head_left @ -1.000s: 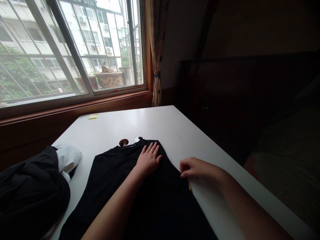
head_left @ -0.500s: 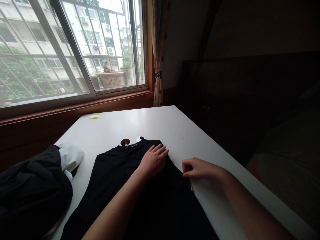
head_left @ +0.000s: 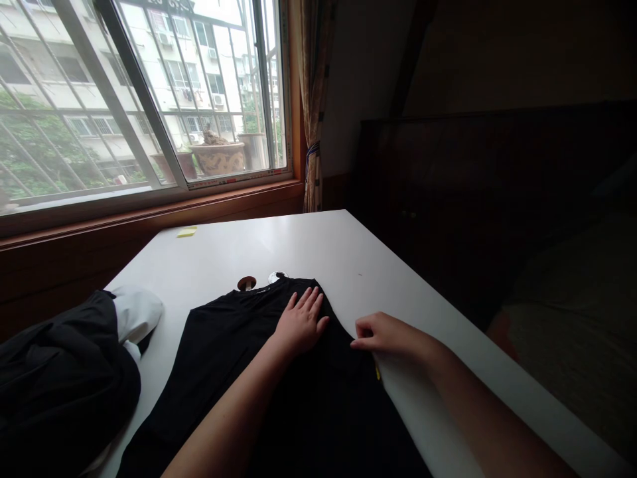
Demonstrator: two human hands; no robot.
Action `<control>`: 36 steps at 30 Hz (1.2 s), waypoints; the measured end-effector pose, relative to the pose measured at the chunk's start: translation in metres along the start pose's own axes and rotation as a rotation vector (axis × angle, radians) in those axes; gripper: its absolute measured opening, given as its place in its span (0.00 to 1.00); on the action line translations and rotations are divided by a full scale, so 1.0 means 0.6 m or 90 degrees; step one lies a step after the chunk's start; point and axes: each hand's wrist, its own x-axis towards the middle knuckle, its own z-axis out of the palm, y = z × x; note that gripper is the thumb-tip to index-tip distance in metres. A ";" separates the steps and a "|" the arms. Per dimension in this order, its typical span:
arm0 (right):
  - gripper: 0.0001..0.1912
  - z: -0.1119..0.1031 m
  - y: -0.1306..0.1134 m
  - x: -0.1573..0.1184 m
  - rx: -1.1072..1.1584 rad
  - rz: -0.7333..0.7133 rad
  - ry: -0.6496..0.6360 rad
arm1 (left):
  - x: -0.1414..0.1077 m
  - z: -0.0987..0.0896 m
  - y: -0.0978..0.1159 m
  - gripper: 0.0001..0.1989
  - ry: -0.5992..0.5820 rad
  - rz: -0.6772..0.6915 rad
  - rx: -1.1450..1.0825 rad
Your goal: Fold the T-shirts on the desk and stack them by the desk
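A black shirt (head_left: 219, 352) lies spread on the white table (head_left: 283, 242), its neckline toward the far side. Flat on the shirt near its right shoulder rests my left hand (head_left: 301, 324), fingers extended and slightly apart. At the shirt's right edge, below that shoulder, my right hand (head_left: 385, 335) has thumb and fingers pinched together on the black fabric. A small yellow bit (head_left: 377, 372) shows along the edge just under my right hand. The lower part of the shirt is dark and partly covered by my left forearm.
On the left lies a heap of black cloth (head_left: 64, 372) with a white cloth (head_left: 139, 312) beside it. Two round holes (head_left: 247, 283) are near the neckline. A yellow slip (head_left: 187, 232) sits at the far left corner, below a barred window (head_left: 209, 93). Part of a person (head_left: 557, 318) shows in the dark right side.
My left hand has shifted slightly from the shirt's shoulder edge inward and flattened on the fabric. My right hand, still pinching the edge, has moved a little to the left.
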 end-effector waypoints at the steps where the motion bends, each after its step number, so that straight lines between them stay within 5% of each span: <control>1: 0.17 -0.002 -0.001 -0.002 0.014 0.004 -0.012 | 0.000 0.000 -0.003 0.30 0.004 -0.010 0.000; 10: 0.14 -0.007 0.001 -0.006 0.063 0.011 -0.044 | -0.002 -0.011 -0.001 0.28 0.022 -0.051 0.022; 18: 0.15 -0.004 0.010 -0.002 0.048 -0.006 -0.040 | -0.031 -0.031 0.051 0.36 -0.117 0.030 0.000; 26: 0.13 -0.003 0.010 -0.005 0.056 -0.004 -0.036 | -0.054 -0.058 0.110 0.29 -0.205 0.107 -0.013; 31: 0.13 -0.005 0.005 -0.007 0.059 -0.001 -0.041 | -0.046 -0.071 0.098 0.27 -0.178 0.073 -0.020; 36: 0.14 -0.006 0.004 -0.008 0.052 -0.001 -0.039 | -0.025 -0.040 0.059 0.27 -0.096 0.036 -0.016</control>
